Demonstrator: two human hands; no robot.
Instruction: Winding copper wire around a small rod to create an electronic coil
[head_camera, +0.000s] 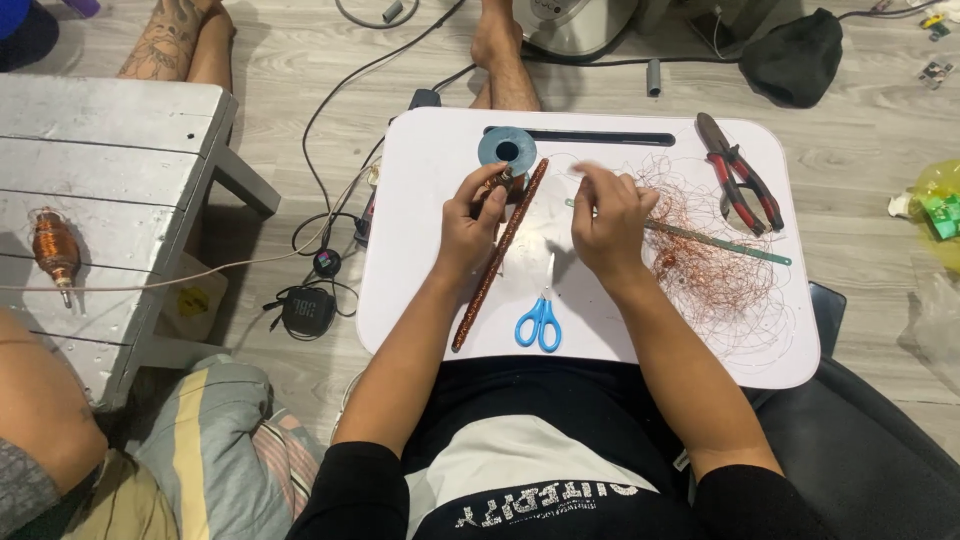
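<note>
White lap table, left hand pinching small coil at fingertips

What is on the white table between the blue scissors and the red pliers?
In the head view, the person's right hand and a tangle of copper wire, crossed by a thin green strip, lie between the blue scissors and red pliers.

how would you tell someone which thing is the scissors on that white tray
Start at the white lap tray across the person's legs. The scissors lie near its front edge, just below the gap between the left hand and right hand. They alone have bright blue loop handles; the pliers at the far right corner have red and black grips.
</note>
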